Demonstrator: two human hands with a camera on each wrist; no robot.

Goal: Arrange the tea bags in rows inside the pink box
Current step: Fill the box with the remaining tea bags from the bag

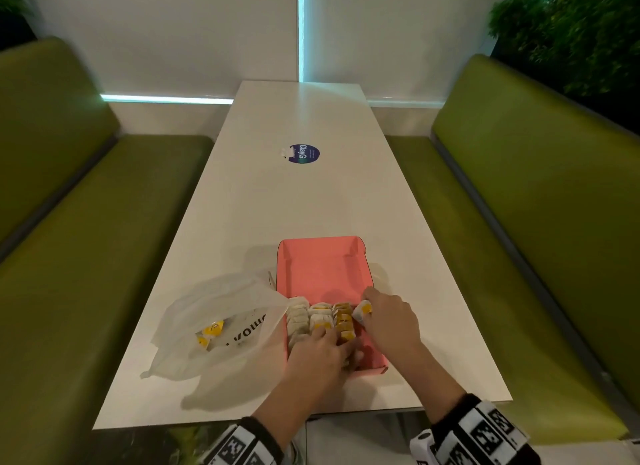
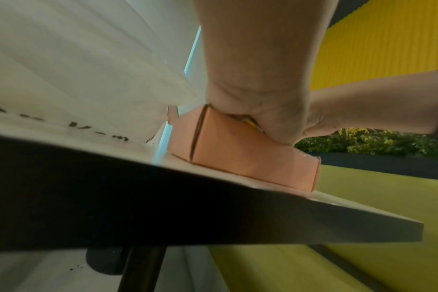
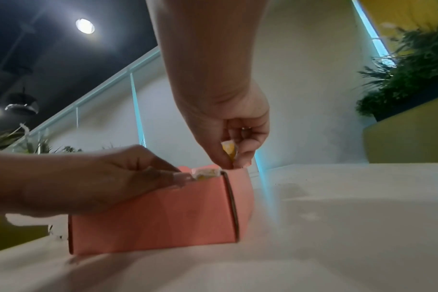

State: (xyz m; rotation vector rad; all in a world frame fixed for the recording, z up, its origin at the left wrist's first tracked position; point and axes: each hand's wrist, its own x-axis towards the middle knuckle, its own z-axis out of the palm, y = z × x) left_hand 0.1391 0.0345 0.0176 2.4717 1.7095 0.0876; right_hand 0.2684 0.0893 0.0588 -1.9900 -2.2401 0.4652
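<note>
The open pink box lies on the white table. Its near end holds rows of upright tea bags, white with yellow tags. My left hand rests flat on top of those rows, fingers stretched out over them. My right hand pinches one tea bag at the box's right wall, beside the last row. In the right wrist view that tea bag hangs between the thumb and fingers of the right hand, just above the box rim. The far half of the box is bare.
A crumpled clear plastic bag with a few more tea bags lies left of the box. A round blue sticker sits mid-table. Green benches flank both sides. The table's near edge is close to my wrists.
</note>
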